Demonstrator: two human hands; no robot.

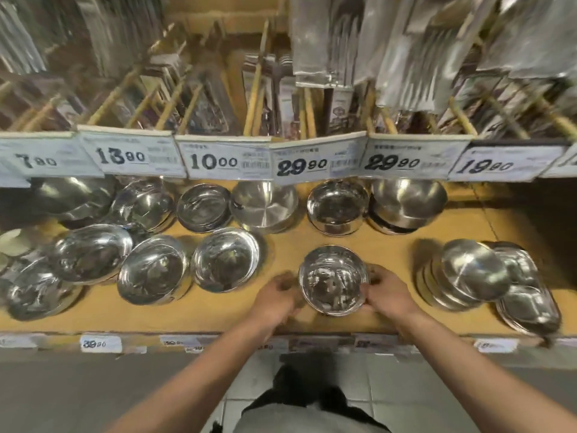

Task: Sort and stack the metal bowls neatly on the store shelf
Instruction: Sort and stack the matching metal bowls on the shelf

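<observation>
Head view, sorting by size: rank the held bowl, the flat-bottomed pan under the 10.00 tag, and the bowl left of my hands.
1. flat-bottomed pan and bowl left of the hands: alike, unranked.
2. held bowl, slightly smaller.

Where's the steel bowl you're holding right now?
In the head view, the round shiny steel bowl sits at the front of the yellow shelf, right of centre, between the left hand and right hand.

Price tags [315, 162] in a row above me, packaged utensils [327, 42] hanging up top, grey tiled floor [437, 385] below.
</observation>
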